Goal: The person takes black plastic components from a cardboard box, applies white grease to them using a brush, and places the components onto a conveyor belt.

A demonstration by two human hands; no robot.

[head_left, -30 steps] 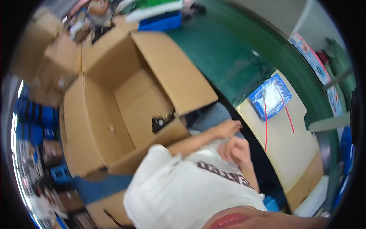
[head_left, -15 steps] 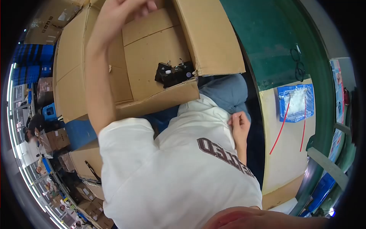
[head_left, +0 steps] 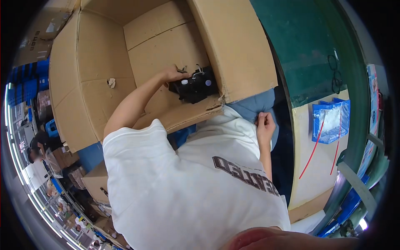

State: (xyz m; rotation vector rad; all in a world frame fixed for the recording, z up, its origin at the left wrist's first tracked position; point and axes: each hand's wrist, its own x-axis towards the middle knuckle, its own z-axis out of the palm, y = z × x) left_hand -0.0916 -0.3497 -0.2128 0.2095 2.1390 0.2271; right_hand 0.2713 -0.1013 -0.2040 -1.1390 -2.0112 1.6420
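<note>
Inside a large open cardboard box (head_left: 162, 46), a black device (head_left: 198, 88) with bent metal levers, a white round knob and a purple round knob lies against the near right corner. My left hand (head_left: 174, 73) reaches over the box's edge and closes on the device's left end; some of its fingertips are hidden. On my lap, beside the hem of my white shirt, my right hand (head_left: 266, 121) rests with its fingers curled in and nothing visible in them. Blue-grey cloth (head_left: 254, 102) covers my leg below that hand.
A green work surface (head_left: 291, 50) on the right carries a pair of glasses (head_left: 334, 75). Nearer, a blue bin (head_left: 331, 121) with white contents and two red strips sits on a pale board (head_left: 308, 146). Far left, a person (head_left: 39, 146) is among stacked cartons.
My left hand has come down from above the box onto the black device. My right hand stays on my lap. The view has shifted slightly.
</note>
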